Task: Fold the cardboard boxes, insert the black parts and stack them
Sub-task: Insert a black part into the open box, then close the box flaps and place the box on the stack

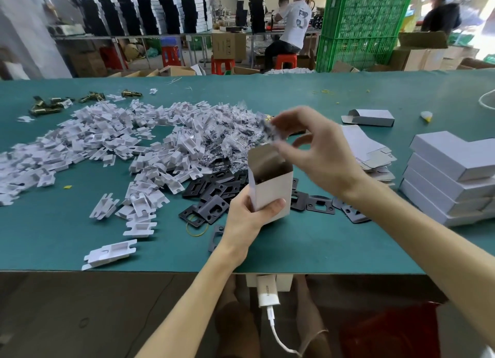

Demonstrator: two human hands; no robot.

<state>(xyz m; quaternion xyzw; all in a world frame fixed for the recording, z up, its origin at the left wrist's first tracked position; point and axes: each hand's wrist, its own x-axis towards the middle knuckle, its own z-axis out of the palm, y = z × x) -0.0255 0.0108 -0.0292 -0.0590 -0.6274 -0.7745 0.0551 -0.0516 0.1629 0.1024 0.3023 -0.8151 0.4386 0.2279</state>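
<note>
- The left hand (246,218) grips the upright, open-topped white cardboard box (273,188) by its lower end, over the green bench (294,250).
- The right hand (318,154) pinches a blurred clear plastic packet (273,130) just above the box mouth.
- Step, likely: inserting. Next, the packet must drop in before the top flap closes.

The box (270,188) is smooth white cardboard. The black parts (211,197) look matt. The tabletop (294,250) is smooth green. The small bags (230,140) are shiny plastic.
</note>
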